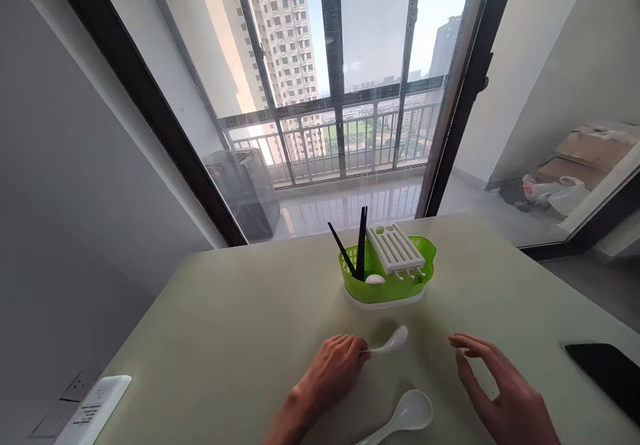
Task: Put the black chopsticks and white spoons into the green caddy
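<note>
My left hand [339, 364] is closed around the handle of a white spoon [395, 341], whose bowl points to the right just above the table. A second, larger white spoon [411, 412] lies on the table below it, its handle running off toward the bottom edge. My right hand [495, 382] hovers to the right of both spoons, thumb and fingers apart, with nothing in it. Beyond the hands stands a green utensil holder [383, 290] on a white base. It carries black chopsticks [361, 245], a slotted white rack [396, 248] and a white rounded piece [375, 279].
All this sits on a pale green table [240, 325]. At its left edge is a white power strip [97, 405]; a black flat object [607, 372] lies at the right. A dark-framed glass door stands behind the table, with cardboard boxes [585, 155] beyond on the right.
</note>
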`<state>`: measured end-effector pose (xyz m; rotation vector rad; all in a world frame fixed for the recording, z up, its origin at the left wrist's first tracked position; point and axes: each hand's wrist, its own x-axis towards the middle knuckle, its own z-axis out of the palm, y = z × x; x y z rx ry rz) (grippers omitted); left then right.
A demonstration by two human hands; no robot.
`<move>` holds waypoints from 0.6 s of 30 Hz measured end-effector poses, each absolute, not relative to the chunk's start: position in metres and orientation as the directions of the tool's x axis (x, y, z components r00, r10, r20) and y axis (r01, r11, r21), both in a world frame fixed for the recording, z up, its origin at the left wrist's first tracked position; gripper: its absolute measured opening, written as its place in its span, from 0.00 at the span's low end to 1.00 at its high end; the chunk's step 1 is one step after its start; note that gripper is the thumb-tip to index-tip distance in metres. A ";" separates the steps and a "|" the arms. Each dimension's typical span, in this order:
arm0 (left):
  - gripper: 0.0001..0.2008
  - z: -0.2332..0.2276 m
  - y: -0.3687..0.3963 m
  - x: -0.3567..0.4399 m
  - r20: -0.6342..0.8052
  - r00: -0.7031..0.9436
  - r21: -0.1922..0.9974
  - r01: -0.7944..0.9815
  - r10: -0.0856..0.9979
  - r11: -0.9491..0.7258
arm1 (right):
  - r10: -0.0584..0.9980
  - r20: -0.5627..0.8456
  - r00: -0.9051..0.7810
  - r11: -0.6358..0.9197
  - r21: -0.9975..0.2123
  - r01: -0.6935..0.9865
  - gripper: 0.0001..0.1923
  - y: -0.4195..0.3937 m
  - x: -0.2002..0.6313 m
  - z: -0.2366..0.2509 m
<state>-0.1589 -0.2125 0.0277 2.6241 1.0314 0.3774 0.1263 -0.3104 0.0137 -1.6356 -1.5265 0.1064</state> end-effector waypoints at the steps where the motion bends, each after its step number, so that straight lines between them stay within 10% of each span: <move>1: 0.10 0.031 -0.215 -0.161 0.143 0.668 0.448 0.614 0.730 -0.650 | 0.863 0.432 0.262 0.119 -0.677 0.726 0.13 -0.315 0.127 0.008; 8: 0.17 0.068 -0.242 -0.146 0.086 0.372 0.964 0.202 0.924 -0.171 | 0.949 0.165 0.268 0.085 -0.955 0.285 0.16 -0.313 0.078 0.039; 13: 0.15 0.088 -0.265 -0.119 0.037 0.361 0.999 -0.019 0.932 -0.033 | 0.977 0.211 0.041 0.207 -0.974 0.088 0.18 -0.295 0.025 0.075; 18: 0.11 0.101 -0.276 -0.129 0.203 0.454 0.842 0.371 0.868 -0.391 | 0.995 0.093 0.041 0.099 -0.980 -0.175 0.23 -0.289 0.012 0.084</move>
